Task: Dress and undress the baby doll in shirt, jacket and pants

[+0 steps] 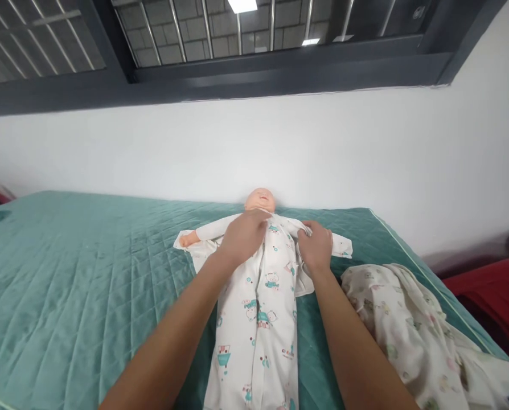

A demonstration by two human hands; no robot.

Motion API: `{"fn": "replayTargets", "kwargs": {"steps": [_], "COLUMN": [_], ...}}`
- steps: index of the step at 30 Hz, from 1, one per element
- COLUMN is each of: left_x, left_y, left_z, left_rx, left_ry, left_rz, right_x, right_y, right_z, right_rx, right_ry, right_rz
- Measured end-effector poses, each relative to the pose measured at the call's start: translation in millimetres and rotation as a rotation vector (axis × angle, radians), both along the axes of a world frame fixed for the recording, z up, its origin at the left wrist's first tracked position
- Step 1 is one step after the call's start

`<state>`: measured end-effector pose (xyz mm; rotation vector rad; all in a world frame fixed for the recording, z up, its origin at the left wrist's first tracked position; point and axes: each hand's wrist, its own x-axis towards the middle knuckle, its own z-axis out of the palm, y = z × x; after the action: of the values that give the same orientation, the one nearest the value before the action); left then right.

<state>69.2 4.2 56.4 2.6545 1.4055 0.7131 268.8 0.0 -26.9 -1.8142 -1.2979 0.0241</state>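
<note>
A baby doll (261, 199) lies on its back, head toward the wall. White printed baby clothes (275, 279) cover its chest and legs, with teal and red cartoon figures on them. At the neckline my left hand (246, 230) is closed on the cloth, its fingertips partly hidden. My right hand (316, 244) pinches the garment by the doll's shoulder on the right. A printed sleeve (342, 246) sticks out beyond that hand. On the left, the doll's arm in a plain white sleeve (216, 228) stretches sideways over the spread garment, and its bare hand (189, 239) shows.
The doll rests on a green quilted cover (87, 273). A crumpled printed cloth (403, 324) lies to the right of my right forearm. A red plastic chair or stool (493, 302) stands beyond the right edge. Behind are a white wall (195, 148) and a dark-framed barred window (254, 68).
</note>
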Motion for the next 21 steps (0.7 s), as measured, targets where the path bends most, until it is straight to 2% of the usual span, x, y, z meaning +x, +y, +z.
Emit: {"fn": "replayTargets", "kwargs": {"steps": [3, 4, 6, 9, 15, 18, 21], "left_x": [45.9, 59.1, 80.9, 102.6, 123.5, 125.1, 120.9], "left_y": [15.3, 20.6, 29.5, 38.6, 48.8, 53.2, 58.4], "left_z": [19.9, 23.6, 26.8, 23.5, 4.2, -3.1, -3.7], "left_rx": [-0.183, -0.226, -0.280, -0.310, -0.323, -0.298, -0.285], "left_ry": [0.392, 0.460, 0.543, 0.601, 0.690, 0.697, 0.713], "left_rz": [-0.078, -0.093, -0.119, -0.140, -0.132, -0.131, -0.112], "right_x": [2.8, 3.8, 5.2, 6.1, 4.1, 3.1, 3.4], "right_y": [2.8, 3.9, 6.1, 8.4, 6.8, 5.3, 5.2], "right_z": [-2.0, -2.6, -3.7, -5.6, -9.5, -9.4, -7.9], "right_rx": [0.020, 0.022, 0.016, -0.006, 0.013, -0.002, -0.008], "right_ry": [0.029, 0.039, 0.059, 0.081, 0.035, 0.039, 0.091], "right_rz": [-0.025, -0.037, -0.061, -0.084, -0.116, -0.136, -0.126]}}
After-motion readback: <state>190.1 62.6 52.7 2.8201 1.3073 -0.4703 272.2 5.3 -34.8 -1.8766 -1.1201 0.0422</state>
